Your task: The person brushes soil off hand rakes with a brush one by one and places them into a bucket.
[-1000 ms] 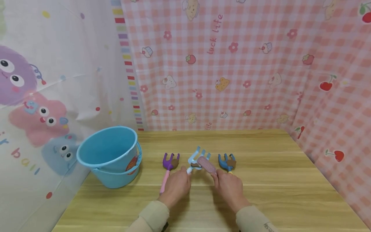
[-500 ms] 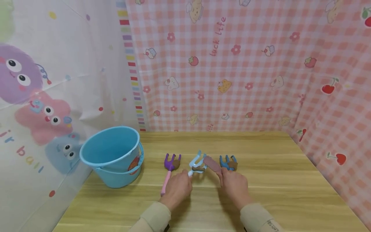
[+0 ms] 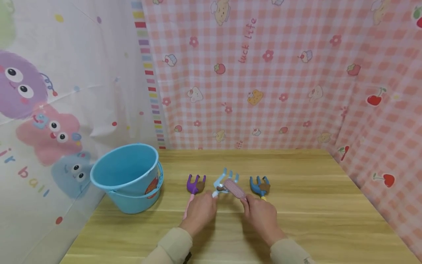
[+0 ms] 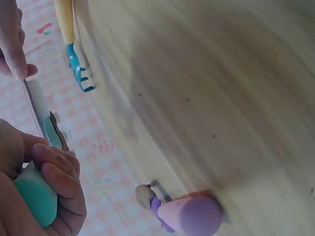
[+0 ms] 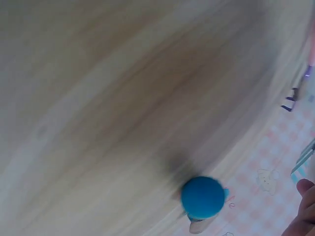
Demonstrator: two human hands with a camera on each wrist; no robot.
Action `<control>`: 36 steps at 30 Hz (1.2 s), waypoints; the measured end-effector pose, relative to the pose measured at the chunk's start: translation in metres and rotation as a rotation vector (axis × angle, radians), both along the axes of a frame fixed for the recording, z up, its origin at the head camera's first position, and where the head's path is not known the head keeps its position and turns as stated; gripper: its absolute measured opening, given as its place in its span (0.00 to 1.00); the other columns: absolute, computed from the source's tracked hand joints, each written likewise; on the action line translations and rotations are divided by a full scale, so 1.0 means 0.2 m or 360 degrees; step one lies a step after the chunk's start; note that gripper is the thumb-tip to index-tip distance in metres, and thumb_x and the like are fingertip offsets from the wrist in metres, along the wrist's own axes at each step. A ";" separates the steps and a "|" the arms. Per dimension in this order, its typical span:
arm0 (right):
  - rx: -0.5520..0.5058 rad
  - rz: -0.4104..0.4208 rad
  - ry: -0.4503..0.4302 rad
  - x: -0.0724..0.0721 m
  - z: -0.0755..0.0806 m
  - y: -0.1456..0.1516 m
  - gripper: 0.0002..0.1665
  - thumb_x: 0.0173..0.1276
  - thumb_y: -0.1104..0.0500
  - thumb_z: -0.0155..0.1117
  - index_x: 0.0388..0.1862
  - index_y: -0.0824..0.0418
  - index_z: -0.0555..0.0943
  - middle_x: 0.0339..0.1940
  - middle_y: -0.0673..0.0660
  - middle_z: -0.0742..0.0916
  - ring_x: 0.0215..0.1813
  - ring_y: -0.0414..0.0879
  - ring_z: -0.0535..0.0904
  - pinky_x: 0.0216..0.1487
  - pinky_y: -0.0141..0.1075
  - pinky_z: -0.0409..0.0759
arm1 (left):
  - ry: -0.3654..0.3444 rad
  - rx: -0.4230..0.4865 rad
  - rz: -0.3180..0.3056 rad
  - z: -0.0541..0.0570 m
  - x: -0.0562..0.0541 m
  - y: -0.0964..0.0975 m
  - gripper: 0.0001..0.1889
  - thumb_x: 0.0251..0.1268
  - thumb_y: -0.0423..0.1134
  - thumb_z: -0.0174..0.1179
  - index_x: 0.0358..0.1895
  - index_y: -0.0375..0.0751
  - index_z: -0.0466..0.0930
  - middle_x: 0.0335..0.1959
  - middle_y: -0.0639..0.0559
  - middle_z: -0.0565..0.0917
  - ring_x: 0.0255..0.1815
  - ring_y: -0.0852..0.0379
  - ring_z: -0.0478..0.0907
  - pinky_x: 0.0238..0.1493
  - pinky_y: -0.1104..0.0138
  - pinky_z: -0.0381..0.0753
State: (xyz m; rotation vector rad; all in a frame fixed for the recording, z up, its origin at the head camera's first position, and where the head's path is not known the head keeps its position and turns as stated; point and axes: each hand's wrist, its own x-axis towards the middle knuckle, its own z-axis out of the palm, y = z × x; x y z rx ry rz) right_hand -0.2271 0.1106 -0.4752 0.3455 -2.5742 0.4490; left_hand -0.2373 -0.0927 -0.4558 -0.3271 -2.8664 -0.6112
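Observation:
My left hand (image 3: 200,211) grips the handle of a light blue toy hand rake (image 3: 217,183), which has a brown patch on its head. In the left wrist view the handle's turquoise butt end (image 4: 37,201) shows in the curled fingers. My right hand (image 3: 262,216) holds a pink brush (image 3: 234,189) by its handle, its oval head overlapping the rake's head. Pale bristles (image 4: 37,96) face the rake in the left wrist view. A purple rake with a pink handle (image 3: 192,186) lies left of the hands, partly hidden by the left one.
Beyond the right hand lies a blue rake with a yellow handle (image 3: 256,187), also with a brown patch. A light blue bucket (image 3: 128,200) stands at the left of the wooden table (image 3: 316,220). Patterned cloths (image 3: 290,80) hang behind and on both sides.
My right hand drew the brush to the right across the rake's head, then brought it back left over it. The light blue rake has tilted slightly in my left hand.

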 end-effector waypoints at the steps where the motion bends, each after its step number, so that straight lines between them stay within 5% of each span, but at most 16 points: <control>1: 0.0017 -0.0012 0.0016 0.00 -0.01 0.00 0.12 0.68 0.54 0.67 0.27 0.57 0.78 0.15 0.50 0.79 0.16 0.48 0.75 0.14 0.43 0.68 | 0.0007 -0.0009 -0.0005 0.00 0.00 0.00 0.12 0.75 0.41 0.53 0.33 0.38 0.75 0.18 0.52 0.71 0.21 0.53 0.74 0.42 0.51 0.79; 6: 0.0068 -0.0020 0.0022 -0.02 -0.03 0.02 0.13 0.69 0.54 0.66 0.27 0.58 0.77 0.17 0.54 0.82 0.17 0.53 0.78 0.14 0.46 0.71 | 0.0033 -0.0046 -0.0001 -0.02 0.01 0.02 0.12 0.75 0.41 0.54 0.32 0.39 0.74 0.19 0.51 0.71 0.21 0.52 0.74 0.27 0.57 0.75; 12: 0.0074 -0.0081 -0.0054 -0.03 -0.04 0.06 0.12 0.69 0.54 0.66 0.29 0.59 0.78 0.20 0.56 0.84 0.21 0.55 0.81 0.16 0.47 0.73 | -0.0061 -0.0024 0.0009 -0.04 0.03 0.03 0.12 0.74 0.42 0.55 0.32 0.39 0.73 0.17 0.53 0.70 0.17 0.56 0.69 0.19 0.62 0.69; 26: -0.0066 -0.0087 -0.0174 -0.02 0.02 0.07 0.10 0.71 0.54 0.64 0.32 0.58 0.79 0.20 0.55 0.82 0.22 0.54 0.80 0.19 0.48 0.73 | -0.0110 -0.0035 0.0065 -0.03 0.02 0.06 0.11 0.75 0.42 0.53 0.35 0.39 0.73 0.18 0.51 0.70 0.17 0.54 0.69 0.20 0.61 0.69; 36: -0.0048 0.0081 0.0051 0.01 0.04 0.00 0.13 0.68 0.54 0.66 0.25 0.56 0.75 0.15 0.49 0.77 0.15 0.46 0.72 0.14 0.41 0.67 | -0.0103 -0.0048 0.0064 -0.03 0.01 0.06 0.12 0.76 0.43 0.52 0.36 0.37 0.73 0.18 0.51 0.70 0.16 0.55 0.68 0.18 0.62 0.69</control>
